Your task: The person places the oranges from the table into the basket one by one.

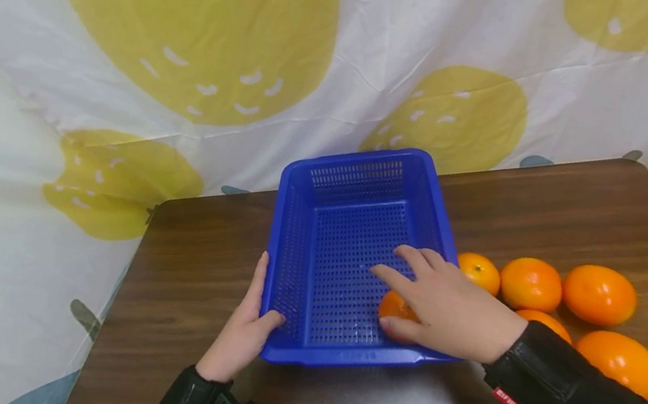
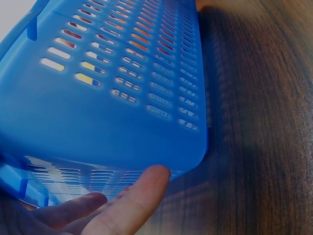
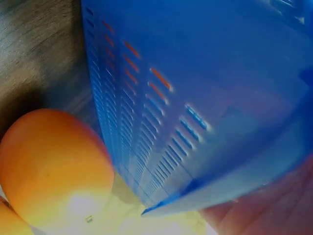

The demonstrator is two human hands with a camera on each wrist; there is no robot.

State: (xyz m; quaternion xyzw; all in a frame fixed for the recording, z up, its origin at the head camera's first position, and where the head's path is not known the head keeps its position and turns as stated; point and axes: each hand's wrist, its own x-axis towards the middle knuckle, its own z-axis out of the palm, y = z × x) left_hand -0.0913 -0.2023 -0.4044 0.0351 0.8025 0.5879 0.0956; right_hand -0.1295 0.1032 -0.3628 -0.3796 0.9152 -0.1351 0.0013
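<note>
A blue plastic basket with slotted walls is on the wooden table in the head view. My left hand grips its near left side, thumb over the rim and fingers along the outer wall. The left wrist view shows those fingers against the basket wall. Inside the basket's near right corner lies an orange, partly covered by my right hand. That hand reaches over the right rim with its fingers spread, the thumb by the orange. Whether it presses on the fruit, I cannot tell.
Several more oranges lie on the table right of the basket, some partly behind the right forearm. One large orange is close to the basket wall in the right wrist view. A fruit-patterned cloth hangs behind the table.
</note>
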